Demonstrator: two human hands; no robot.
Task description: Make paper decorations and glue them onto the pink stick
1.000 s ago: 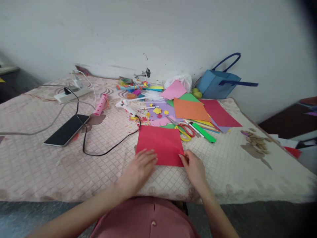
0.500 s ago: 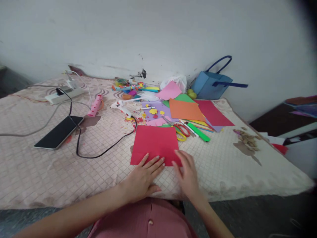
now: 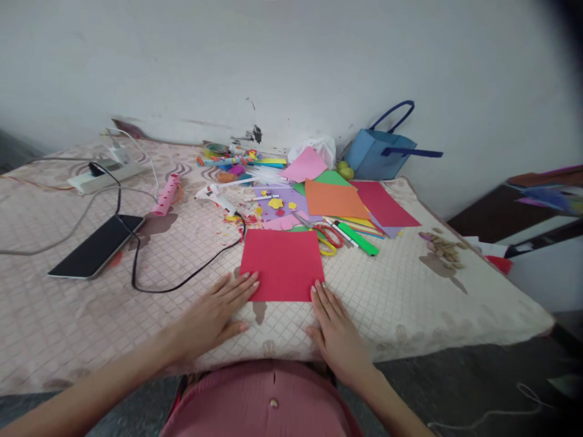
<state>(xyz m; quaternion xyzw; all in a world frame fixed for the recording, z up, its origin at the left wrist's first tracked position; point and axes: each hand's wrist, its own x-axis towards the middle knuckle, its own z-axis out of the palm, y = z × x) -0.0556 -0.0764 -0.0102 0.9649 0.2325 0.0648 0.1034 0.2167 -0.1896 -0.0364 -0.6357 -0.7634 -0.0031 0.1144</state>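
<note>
- The patterned tablecloth [image 3: 392, 309] spans the middle and lower frame, giving the paper a broad, flat support.
- The blue bag [image 3: 377, 155] stands at the upper right beside the wall, out of the hands' way.
- The red sheet [image 3: 282, 261] lies flat at lower centre, squarely in front of the person, probably so that both hands reach it evenly.
- The left hand [image 3: 209, 318] has its fingers extended and lightly spread over the sheet's lower left corner; it pinches nothing. The sheet extends up and rightward from these fingertips.
- The right hand [image 3: 339, 334] lies flat, fingers closer together, tips on the lower right corner, so the sheet runs up and leftward from them. Both hands seem placed to hold it flat; how hard they press, I can't tell.
- The white glue gun [image 3: 216, 195] lies above and left of the sheet, beyond the fingers.
- The green marker [image 3: 357, 238] lies just right of the sheet's upper edge.
</note>
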